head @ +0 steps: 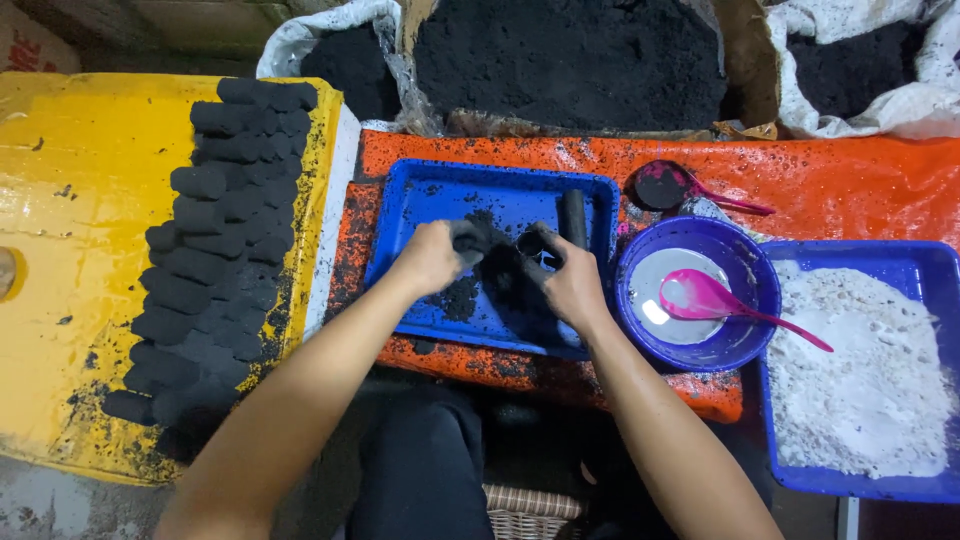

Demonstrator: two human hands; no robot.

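My left hand [432, 256] and my right hand [570, 282] meet over a blue tray [420, 205] dusted with black powder. Both press on a dark tube-shaped mould [505, 258] with blackened fingers; the left grips its left end, the right grips the right end. A finished black cylinder [573, 217] lies in the tray just behind my right hand. Loose black powder [462, 298] lies under my hands.
Rows of black cylinders [215, 240] lie on a yellow surface [70, 250] at left. Right of the tray stand a blue bowl [745, 320] with a pink spoon [705, 297], and a blue tray of white powder [865, 370]. Sacks of black powder [565, 60] stand behind an orange sheet [840, 180].
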